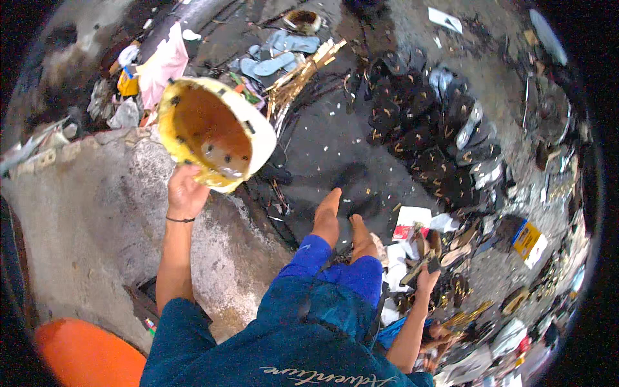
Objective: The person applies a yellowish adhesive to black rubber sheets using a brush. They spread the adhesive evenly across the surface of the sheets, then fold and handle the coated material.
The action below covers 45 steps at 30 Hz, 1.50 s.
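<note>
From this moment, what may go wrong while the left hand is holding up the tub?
The left hand grips the tilted tub at just one part of its edge, so it might slip or twist. If the glossy brown coating inside is wet, some could drip onto the hand or slab. The feet look bare, with scraps close by, so a careless step may hurt.

My feed has the container (pixel 263 138) in the left hand (pixel 187 193), concrete ledge (pixel 84 180) left, slippers (pixel 274 64) beside sticks (pixel 304 73) ahead, footwear pile (pixel 419 122) right.
</note>
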Each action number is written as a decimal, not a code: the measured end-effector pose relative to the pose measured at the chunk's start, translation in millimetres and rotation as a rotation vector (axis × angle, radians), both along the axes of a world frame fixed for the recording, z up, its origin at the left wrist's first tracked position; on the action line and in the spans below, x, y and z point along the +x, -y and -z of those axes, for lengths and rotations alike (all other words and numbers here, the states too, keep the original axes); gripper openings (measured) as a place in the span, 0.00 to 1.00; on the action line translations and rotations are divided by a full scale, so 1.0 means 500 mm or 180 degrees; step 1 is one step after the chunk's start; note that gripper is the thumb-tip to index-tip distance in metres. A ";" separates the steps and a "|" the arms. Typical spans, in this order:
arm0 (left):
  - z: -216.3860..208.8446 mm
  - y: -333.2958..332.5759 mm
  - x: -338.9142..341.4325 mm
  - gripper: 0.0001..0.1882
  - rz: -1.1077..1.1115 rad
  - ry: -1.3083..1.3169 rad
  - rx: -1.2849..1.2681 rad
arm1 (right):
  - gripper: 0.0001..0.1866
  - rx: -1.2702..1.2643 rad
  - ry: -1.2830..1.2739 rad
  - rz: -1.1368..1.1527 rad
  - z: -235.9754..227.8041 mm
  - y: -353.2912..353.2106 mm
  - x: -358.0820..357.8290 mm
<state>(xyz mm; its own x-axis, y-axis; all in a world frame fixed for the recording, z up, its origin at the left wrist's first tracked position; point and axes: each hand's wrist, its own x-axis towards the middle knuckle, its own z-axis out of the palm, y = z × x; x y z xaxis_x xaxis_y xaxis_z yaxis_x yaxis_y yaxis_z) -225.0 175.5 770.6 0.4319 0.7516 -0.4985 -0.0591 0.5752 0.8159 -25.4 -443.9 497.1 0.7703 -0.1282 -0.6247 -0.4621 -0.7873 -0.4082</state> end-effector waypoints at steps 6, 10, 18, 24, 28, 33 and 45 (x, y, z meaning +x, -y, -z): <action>-0.059 -0.029 -0.166 0.18 -0.0935 0.0218 -0.0009 | 0.26 0.0313 0.0170 -0.0164 -0.057 -0.044 0.139; -0.013 -0.052 -0.151 0.20 -0.1193 0.0332 -0.0128 | 0.41 -0.0074 0.0636 -0.0321 -0.145 -0.107 0.183; 0.147 -0.227 -0.013 0.15 0.0201 -0.0130 0.0823 | 0.34 -0.1059 0.0214 0.0834 -0.203 -0.246 0.197; 0.171 -0.462 0.252 0.26 0.0236 0.0417 -0.0693 | 0.40 -0.0404 0.0058 0.0878 0.009 -0.329 0.086; 0.099 -0.517 0.499 0.32 0.0555 0.0729 -0.0795 | 0.36 -0.0689 -0.0679 0.0863 0.055 -0.449 0.100; 0.052 -0.541 0.849 0.34 0.1079 0.0742 -0.0766 | 0.22 -0.1246 -0.1453 -0.0786 0.073 -0.538 0.171; 0.204 -0.745 1.635 0.35 0.0530 0.0626 -0.0614 | 0.26 -0.0561 0.0537 0.0737 -0.019 -0.859 1.470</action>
